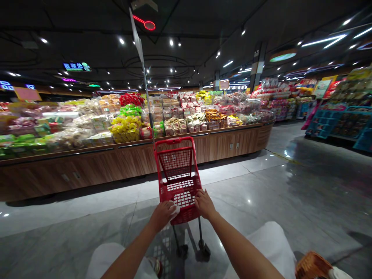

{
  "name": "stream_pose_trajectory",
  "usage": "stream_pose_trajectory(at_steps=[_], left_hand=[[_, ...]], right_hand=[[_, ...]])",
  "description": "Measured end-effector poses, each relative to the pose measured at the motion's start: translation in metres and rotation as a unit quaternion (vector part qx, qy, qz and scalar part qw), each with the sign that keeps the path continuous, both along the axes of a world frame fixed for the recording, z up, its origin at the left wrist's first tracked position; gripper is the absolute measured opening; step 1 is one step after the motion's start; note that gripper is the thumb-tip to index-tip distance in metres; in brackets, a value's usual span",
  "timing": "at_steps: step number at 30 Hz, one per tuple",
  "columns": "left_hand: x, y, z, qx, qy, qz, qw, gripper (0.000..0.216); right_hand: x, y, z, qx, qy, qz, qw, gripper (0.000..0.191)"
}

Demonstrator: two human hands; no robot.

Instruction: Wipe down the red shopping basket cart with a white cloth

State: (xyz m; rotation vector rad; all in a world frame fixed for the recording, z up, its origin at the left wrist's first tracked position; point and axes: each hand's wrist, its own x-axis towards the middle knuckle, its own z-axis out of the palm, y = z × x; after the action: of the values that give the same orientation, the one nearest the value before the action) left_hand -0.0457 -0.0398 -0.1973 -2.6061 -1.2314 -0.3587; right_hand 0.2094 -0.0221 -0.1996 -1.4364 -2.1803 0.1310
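Note:
A small red plastic shopping cart [197, 166] with grid walls stands in front of me on dark wheels. At its near left edge, my left hand [161, 214] is closed on a white cloth or tissue [176, 211], pressed against the rim. Opposite it, my right hand [205, 204] has its fingers curled over the near right rim of the cart. Through the grid of the basket I see no goods. A thin pole [147, 91] with a pale flag-like panel rises at the cart's far left corner. What lies under the left fingers is partly hidden.
Beyond the cart runs a long wood-panelled display counter [232, 140] piled with packaged food. A blue rack [322, 120] and more shelves stand at right. Grey tiled floor [250, 186] spreads around. An orange-brown furry or woven thing [312, 265] shows at bottom right.

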Motion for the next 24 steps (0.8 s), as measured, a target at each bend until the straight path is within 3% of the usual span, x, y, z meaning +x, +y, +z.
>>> stream_pose_trajectory(at_steps=[4, 8, 10, 13, 20, 24], left_hand=[[0.042, -0.001, 0.000, -0.024, -0.024, 0.078, 0.996, 0.017], [0.105, -0.003, 0.004, -0.063, -0.020, 0.122, 0.990, 0.018], [0.117, -0.003, 0.005, -0.069, -0.019, 0.125, 0.990, 0.018], [0.099, -0.002, 0.002, -0.049, -0.008, 0.078, 0.996, 0.018], [-0.001, 0.005, 0.003, 0.004, 0.045, -0.044, 0.998, 0.014], [-0.017, 0.014, 0.011, -0.006, 0.080, -0.113, 0.990, 0.014]], right_hand=[[-0.008, -0.002, 0.000, -0.004, 0.007, -0.029, 1.000, 0.031], [-0.009, -0.004, -0.001, 0.005, 0.011, -0.017, 1.000, 0.027], [-0.005, -0.003, -0.001, 0.008, 0.013, -0.010, 1.000, 0.026], [0.003, -0.001, -0.002, 0.009, 0.011, 0.008, 1.000, 0.029], [0.010, 0.008, -0.009, 0.009, 0.043, 0.025, 0.999, 0.032], [0.008, 0.009, -0.012, 0.012, 0.081, 0.040, 0.996, 0.033]])
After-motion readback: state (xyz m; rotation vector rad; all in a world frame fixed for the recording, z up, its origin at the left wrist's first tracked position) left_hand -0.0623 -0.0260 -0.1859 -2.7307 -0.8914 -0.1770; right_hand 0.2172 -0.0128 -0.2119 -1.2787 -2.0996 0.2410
